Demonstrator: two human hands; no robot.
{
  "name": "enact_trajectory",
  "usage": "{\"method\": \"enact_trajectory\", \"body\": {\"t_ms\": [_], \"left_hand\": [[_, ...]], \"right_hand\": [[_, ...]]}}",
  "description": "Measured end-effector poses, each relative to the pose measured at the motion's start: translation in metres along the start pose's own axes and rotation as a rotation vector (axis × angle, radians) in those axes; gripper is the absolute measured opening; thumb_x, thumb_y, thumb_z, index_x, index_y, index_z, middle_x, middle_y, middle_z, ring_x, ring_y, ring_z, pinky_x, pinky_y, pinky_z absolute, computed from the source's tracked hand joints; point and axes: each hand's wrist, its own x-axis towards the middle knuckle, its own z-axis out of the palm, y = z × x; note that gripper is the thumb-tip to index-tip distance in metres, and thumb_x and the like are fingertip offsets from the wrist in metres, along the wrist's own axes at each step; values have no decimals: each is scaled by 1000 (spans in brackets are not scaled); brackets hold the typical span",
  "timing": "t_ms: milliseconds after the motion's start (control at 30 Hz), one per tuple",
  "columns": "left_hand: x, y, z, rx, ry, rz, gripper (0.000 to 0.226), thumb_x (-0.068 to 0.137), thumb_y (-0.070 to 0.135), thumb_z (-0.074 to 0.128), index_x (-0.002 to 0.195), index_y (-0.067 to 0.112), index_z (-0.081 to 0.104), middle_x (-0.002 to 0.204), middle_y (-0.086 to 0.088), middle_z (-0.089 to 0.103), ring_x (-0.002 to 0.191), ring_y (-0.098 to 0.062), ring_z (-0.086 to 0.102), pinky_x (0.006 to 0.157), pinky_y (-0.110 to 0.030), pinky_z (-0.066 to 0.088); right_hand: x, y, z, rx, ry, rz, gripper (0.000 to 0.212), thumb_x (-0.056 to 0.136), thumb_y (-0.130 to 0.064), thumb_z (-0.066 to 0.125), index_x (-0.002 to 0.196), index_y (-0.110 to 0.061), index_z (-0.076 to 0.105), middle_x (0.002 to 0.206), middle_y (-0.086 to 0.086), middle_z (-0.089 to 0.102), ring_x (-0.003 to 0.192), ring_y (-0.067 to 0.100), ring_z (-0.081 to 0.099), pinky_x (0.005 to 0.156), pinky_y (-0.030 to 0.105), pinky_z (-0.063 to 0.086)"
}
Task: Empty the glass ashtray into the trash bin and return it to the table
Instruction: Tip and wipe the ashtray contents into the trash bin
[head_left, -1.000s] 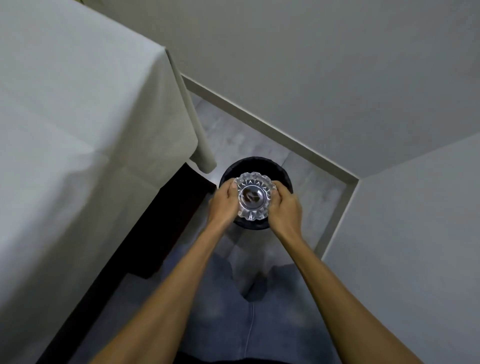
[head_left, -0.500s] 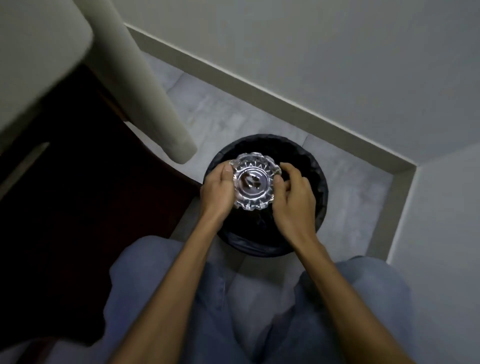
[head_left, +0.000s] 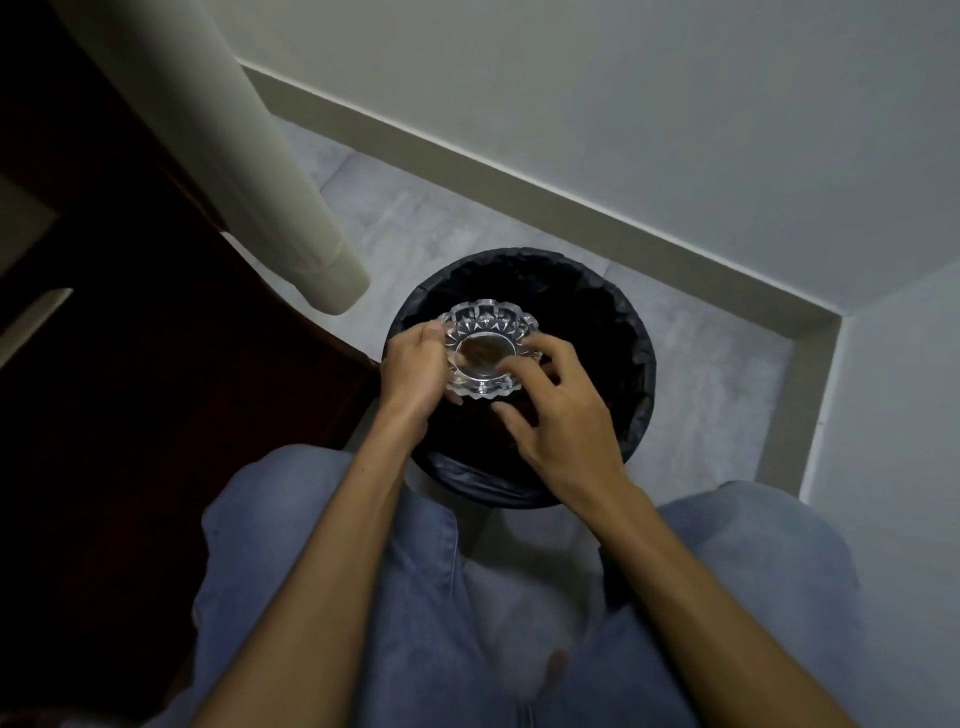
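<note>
A round cut-glass ashtray (head_left: 485, 351) with brown residue in its bowl hangs above the mouth of a black-lined trash bin (head_left: 631, 364) on the floor. My left hand (head_left: 415, 369) grips the ashtray's left rim, thumb on top. My right hand (head_left: 558, 415) is at its right side with fingers spread; the fingertips touch the near right rim but do not clasp it. The ashtray sits roughly level, tipped slightly toward me.
A hanging corner of the pale tablecloth (head_left: 291, 208) drops just left of the bin, with dark wooden furniture (head_left: 156, 364) beneath it. Two walls and a skirting board (head_left: 571, 213) meet in a corner behind and right of the bin. My jeans-clad knees (head_left: 322, 519) are below.
I have crouched closer, so the bin and ashtray look larger. My right hand has loosened from the ashtray's rim and its fingers have spread. The left hand keeps its hold.
</note>
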Motion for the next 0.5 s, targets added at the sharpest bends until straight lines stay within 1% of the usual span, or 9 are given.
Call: {"method": "enact_trajectory", "body": {"t_ms": [67, 133, 200, 267, 300, 367, 433, 467, 500], "left_hand": [[-6, 3, 0, -44, -50, -45, 36, 99, 26, 43, 87, 13, 74, 76, -13, 73, 62, -27, 66, 47, -31, 53], [-10, 6, -4, -56, -63, -85, 36, 98, 28, 44, 85, 11, 74, 77, -17, 75, 62, -29, 68, 52, -34, 57], [-9, 8, -9, -25, -62, -81, 40, 96, 27, 41, 85, 6, 73, 75, -19, 77, 64, -32, 70, 56, -36, 58], [-7, 9, -14, 52, -31, -21, 41, 96, 26, 39, 77, 10, 72, 67, -10, 76, 68, -31, 73, 59, -34, 57], [-6, 8, -16, 111, 13, 33, 41, 96, 25, 39, 78, 12, 73, 68, -4, 77, 73, -27, 73, 64, -33, 57], [-2, 2, -22, 265, 171, 186, 38, 96, 22, 40, 92, 16, 77, 89, 0, 79, 93, -20, 69, 85, -30, 52], [-1, -7, -26, 423, 314, 354, 39, 98, 21, 38, 114, 14, 73, 116, -6, 72, 115, -23, 60, 98, -29, 41], [1, -13, -26, 481, 321, 402, 40, 99, 21, 37, 124, 12, 68, 128, -9, 66, 125, -26, 54, 105, -31, 38], [3, -19, -25, 521, 286, 417, 43, 102, 22, 36, 135, 10, 60, 141, -11, 58, 136, -28, 47, 113, -35, 34]], "right_hand": [[1, 2, 1, -22, 64, -76, 32, 87, -19, 69, 119, -15, 66, 118, 7, 60, 99, 24, 62, 71, 36, 57], [2, 2, 3, -43, 89, -145, 27, 92, -19, 64, 118, -14, 66, 107, 8, 61, 92, 24, 61, 67, 37, 55], [3, 0, 5, -44, 98, -177, 27, 96, -21, 60, 120, -11, 66, 105, 8, 62, 90, 25, 62, 68, 37, 55], [5, -3, 7, -5, 113, -173, 29, 99, -23, 57, 122, -7, 64, 106, 8, 62, 89, 24, 62, 72, 36, 55], [7, -5, 8, 37, 121, -153, 29, 100, -23, 57, 123, -6, 63, 105, 7, 61, 88, 22, 61, 74, 33, 53], [10, -8, 9, 137, 137, -88, 28, 100, -23, 56, 121, -7, 62, 101, 5, 59, 84, 15, 58, 74, 23, 49], [14, -10, 11, 242, 153, 20, 25, 98, -22, 59, 120, -9, 62, 99, 2, 59, 82, 6, 52, 73, 11, 41], [17, -11, 13, 304, 161, 102, 25, 97, -23, 61, 119, -11, 62, 98, 0, 59, 81, 3, 51, 73, 8, 40], [19, -11, 15, 374, 166, 206, 26, 96, -24, 62, 119, -13, 63, 98, -2, 61, 81, 1, 52, 73, 8, 40]]}}
